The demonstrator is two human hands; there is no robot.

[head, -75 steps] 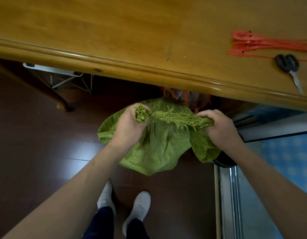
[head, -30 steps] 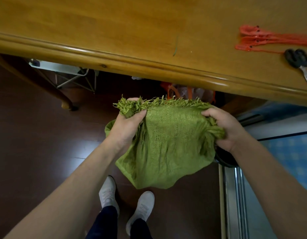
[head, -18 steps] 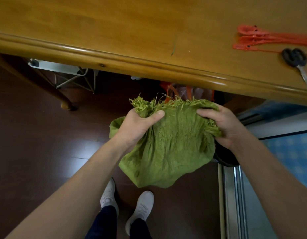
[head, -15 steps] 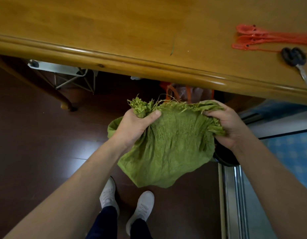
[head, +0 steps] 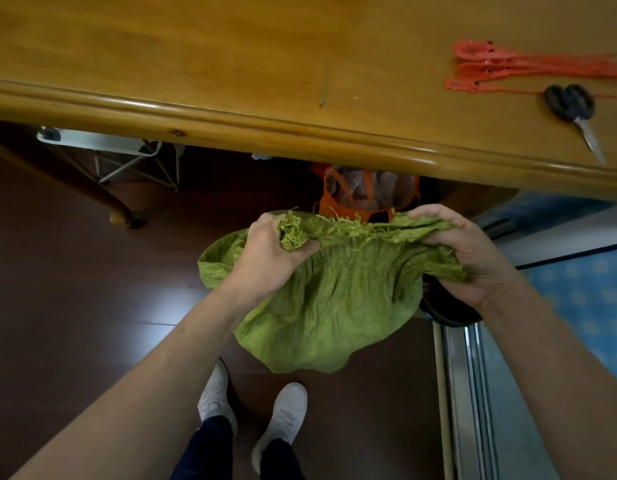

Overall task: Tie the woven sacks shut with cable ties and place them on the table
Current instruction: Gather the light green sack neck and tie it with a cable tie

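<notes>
The green woven sack (head: 334,306) hangs in the air in front of the person, just short of the desk (head: 231,123) edge and above the dark floor, held up by its mouth. The left hand (head: 276,251) has fingers and thumb curled tight round a bunched wad of the frayed rim at the sack's 10 o'clock. The right hand (head: 473,258) is curled round the other end of the mouth at its 2 o'clock, with the rim stretched loosely between them.

The cloth looks thin, crinkled and limp. It drapes in soft folds and shows no bulge, so it is probably light and close to empty. The weave is likely a little slick, and the cut edge is shedding loose strands, so a grip on the fringe alone could slip or pull threads out.

The better hold is just below the fringe, where the fabric is whole. If the whole mouth is gathered into one fist there, that forms a neck for the tie. It would also free the other hand to reach the red cable ties (head: 508,67), which lie on the desk at 1 o'clock from the sack, beside the scissors (head: 570,102).
</notes>
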